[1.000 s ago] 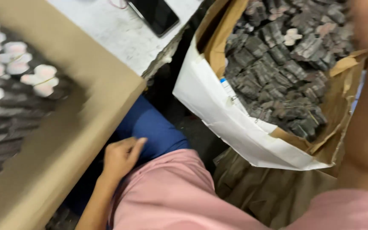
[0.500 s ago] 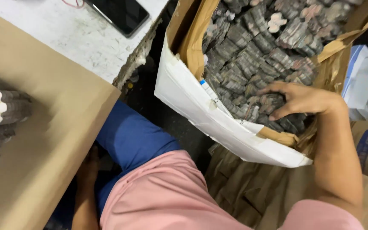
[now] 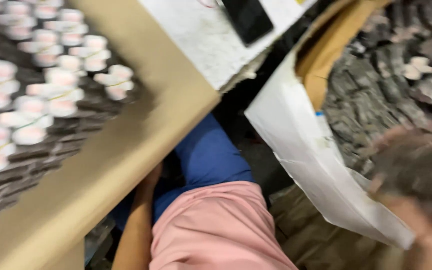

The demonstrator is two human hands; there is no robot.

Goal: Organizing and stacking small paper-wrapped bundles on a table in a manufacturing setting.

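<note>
Lifting a clump of grey pieces (image 3: 416, 170) in my right hand (image 3: 416, 200), fingers curled around it in a closed grip, just above the heap in the big carton (image 3: 311, 150) at my right side. It's blurred, so I can't count what I've got, only that it's a dark bundle filling the palm. Best, I judge, to keep the clump level and tight, because loose pieces could slide back into the heap or drop between the carton's white flap and my knee.

My left hand (image 3: 151, 175) is down by my thigh, tucked under the edge of the worktop (image 3: 141, 150); it's mostly hidden, and I can't tell whether that grip is open or closed, or whether it holds anything.

On the brown worktop at my left, rows of grey pieces with white and pink caps (image 3: 51, 90) lie side by side. Beyond it, a white speckled surface (image 3: 201, 35) carries a dark phone (image 3: 248, 20). Below me, pink cloth (image 3: 216, 230) and blue trousers (image 3: 211, 155), with brown sacking (image 3: 321, 240) under the carton.
</note>
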